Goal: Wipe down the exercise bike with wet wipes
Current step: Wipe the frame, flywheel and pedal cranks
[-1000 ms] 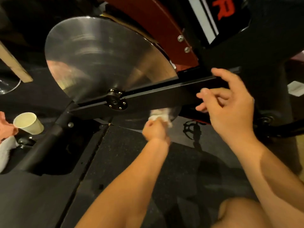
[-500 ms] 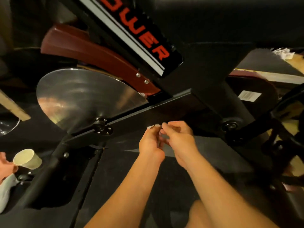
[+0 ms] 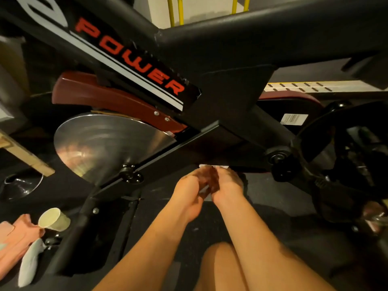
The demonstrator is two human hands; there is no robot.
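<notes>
The black exercise bike [image 3: 220,49] with red "POWER" lettering fills the upper view, with its silver flywheel [image 3: 100,143] at left and a black chain-guard bar [image 3: 178,156] running to the crank [image 3: 280,159]. My left hand [image 3: 189,185] and my right hand [image 3: 227,184] are pressed together just under that bar. Both are closed on a white wet wipe [image 3: 206,191], which shows only as small white edges above and between the hands.
A paper cup [image 3: 53,220] lies on its side at lower left beside pink and white cloths [image 3: 19,244]. A wooden plank [image 3: 25,158] and a clear glass dish [image 3: 21,183] lie at the left. A pedal and crank arm [image 3: 340,169] stand at right. My knee [image 3: 218,267] is below.
My right hand came off the bar and joined my left hand on the wipe. The view has tilted up, showing more of the frame.
</notes>
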